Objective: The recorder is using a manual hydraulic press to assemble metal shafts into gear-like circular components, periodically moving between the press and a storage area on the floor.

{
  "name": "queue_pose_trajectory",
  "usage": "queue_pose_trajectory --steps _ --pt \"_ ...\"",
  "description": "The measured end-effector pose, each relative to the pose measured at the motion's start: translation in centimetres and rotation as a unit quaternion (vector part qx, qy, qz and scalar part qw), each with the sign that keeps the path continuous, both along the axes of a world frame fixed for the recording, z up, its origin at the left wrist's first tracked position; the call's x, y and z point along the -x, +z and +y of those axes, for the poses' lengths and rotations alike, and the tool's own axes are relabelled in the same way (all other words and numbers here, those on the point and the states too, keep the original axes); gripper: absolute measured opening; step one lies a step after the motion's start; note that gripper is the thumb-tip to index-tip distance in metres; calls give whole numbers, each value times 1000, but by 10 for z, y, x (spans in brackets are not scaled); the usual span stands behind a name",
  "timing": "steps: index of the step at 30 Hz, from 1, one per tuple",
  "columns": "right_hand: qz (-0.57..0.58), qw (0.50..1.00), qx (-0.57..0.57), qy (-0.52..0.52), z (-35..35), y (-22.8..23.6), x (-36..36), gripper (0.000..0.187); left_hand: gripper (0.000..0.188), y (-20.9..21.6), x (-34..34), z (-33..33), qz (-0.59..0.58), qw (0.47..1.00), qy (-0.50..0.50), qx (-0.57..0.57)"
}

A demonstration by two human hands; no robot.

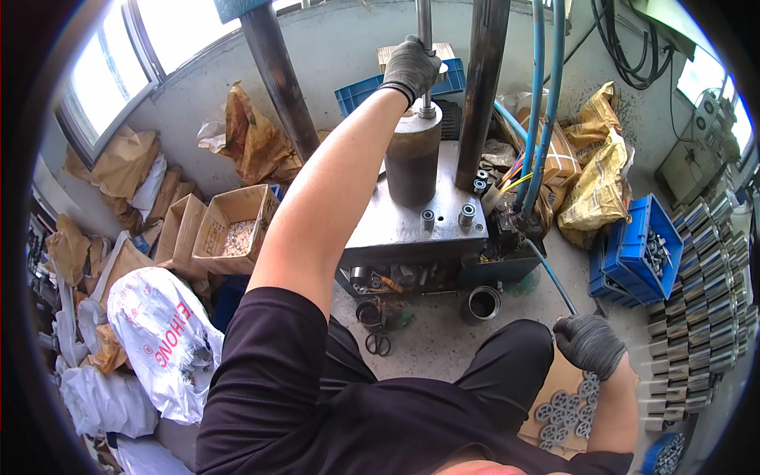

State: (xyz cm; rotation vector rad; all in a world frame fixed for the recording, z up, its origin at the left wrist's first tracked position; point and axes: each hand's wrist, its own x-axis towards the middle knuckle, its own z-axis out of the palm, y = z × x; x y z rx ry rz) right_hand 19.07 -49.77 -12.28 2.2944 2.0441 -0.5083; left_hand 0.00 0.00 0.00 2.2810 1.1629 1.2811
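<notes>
My left hand (412,70), in a dark grey knit glove, reaches far forward and is closed around an upright steel rod (425,24). The rod's lower end meets the top of a dark metal cylinder (413,162), which stands on the steel press table (372,226). Low on the right, my gloved right hand (590,344) wraps round the end of a long thin lever (552,273) that slants up to the valve block beside the table. Small ring-shaped metal parts (467,212) sit on the table's right corner.
Two thick dark columns (487,87) flank the cylinder, with blue hoses (552,103) to the right. An open metal pot (481,304) and scissors (378,343) are on the floor. Blue crates (645,249) and stacked metal tubes (701,301) stand right; cartons (236,229) and sacks (162,340) left.
</notes>
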Motion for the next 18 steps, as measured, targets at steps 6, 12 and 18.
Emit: queue_pose_trajectory --steps 6,12,18 --pt "49 986 -156 -21 4 -7 -1 24 33 5 1 0 -12 1000 -10 7" --pt "-7 999 19 25 4 1 1 27 35 -1 2 2 15 1000 9 -18" --pt "-46 938 -343 -2 27 18 -8 15 37 -2 2 -1 16 1000 20 -14"
